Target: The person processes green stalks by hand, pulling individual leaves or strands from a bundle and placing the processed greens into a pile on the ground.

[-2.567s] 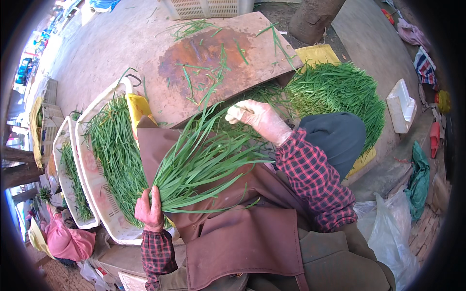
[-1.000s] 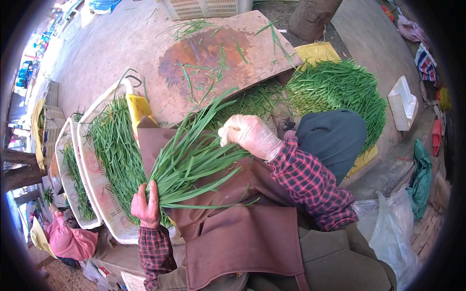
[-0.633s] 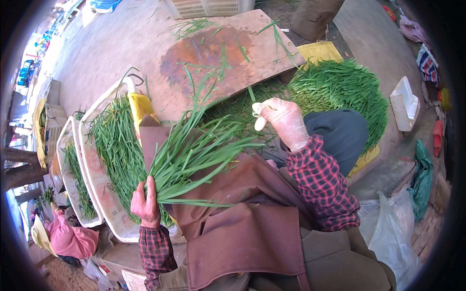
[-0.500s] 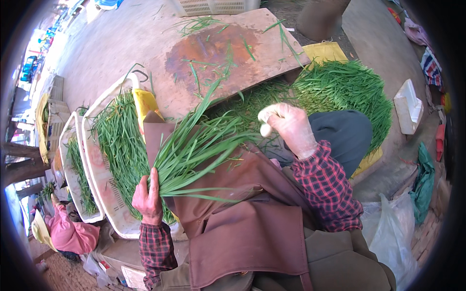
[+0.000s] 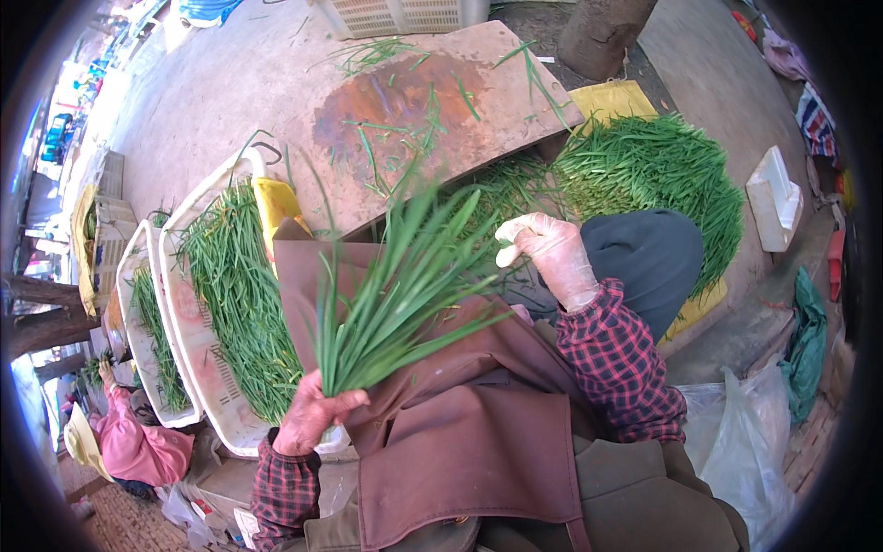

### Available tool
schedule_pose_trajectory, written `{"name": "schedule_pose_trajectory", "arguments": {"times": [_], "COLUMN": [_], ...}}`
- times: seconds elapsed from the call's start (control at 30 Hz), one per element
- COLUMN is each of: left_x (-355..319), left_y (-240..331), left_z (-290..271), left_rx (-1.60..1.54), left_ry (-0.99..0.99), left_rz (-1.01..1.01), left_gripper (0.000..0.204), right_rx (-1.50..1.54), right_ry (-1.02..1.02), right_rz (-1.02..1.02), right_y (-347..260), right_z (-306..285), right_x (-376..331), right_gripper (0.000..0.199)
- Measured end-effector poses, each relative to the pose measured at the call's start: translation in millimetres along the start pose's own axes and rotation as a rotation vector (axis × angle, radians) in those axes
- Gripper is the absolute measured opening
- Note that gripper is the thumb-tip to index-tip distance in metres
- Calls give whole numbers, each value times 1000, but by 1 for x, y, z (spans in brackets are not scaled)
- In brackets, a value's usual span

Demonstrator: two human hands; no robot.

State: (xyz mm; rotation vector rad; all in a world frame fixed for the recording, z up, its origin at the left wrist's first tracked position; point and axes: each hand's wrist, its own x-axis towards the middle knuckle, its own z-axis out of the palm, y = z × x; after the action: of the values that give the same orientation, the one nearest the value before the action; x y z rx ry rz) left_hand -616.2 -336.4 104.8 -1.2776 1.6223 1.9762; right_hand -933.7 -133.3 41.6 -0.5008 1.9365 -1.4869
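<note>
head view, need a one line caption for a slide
Bare left hand grips a bunch of green chives over a brown apron; gloved right hand hovers beside its tips.

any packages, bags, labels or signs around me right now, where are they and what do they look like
White foam box: far right on the ground, rectangular.
Clear plastic bag: lower right, crumpled.
Green bag: right edge, bunched.
Yellow sack: under the loose greens, flat.
No labels, signs or screens.
</note>
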Motion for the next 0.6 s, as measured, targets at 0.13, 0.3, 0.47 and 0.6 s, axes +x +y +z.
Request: {"name": "schedule_pose_trajectory", "arguments": {"times": [0.13,0.3,0.47,0.6], "left_x": [1,1,1,3], "left_y": [-12,-31,-35,-37], "left_z": [17,21,25,26], "left_rx": [-195,-210,-237,-233], "left_ry": [-129,-152,-116,-80], "left_rz": [-139,-128,-125,-124], "left_gripper": [21,20,19,18], "right_rx": [45,90,192,12], "right_ry": [30,86,-76,-252], "right_rz": [8,-34,94,192], "right_y": [-1,-2,-12,-22], "right_z": [-1,-5,-1,18], "right_x": [-1,1,-3,-7], "right_gripper": [18,15,19,24]}}
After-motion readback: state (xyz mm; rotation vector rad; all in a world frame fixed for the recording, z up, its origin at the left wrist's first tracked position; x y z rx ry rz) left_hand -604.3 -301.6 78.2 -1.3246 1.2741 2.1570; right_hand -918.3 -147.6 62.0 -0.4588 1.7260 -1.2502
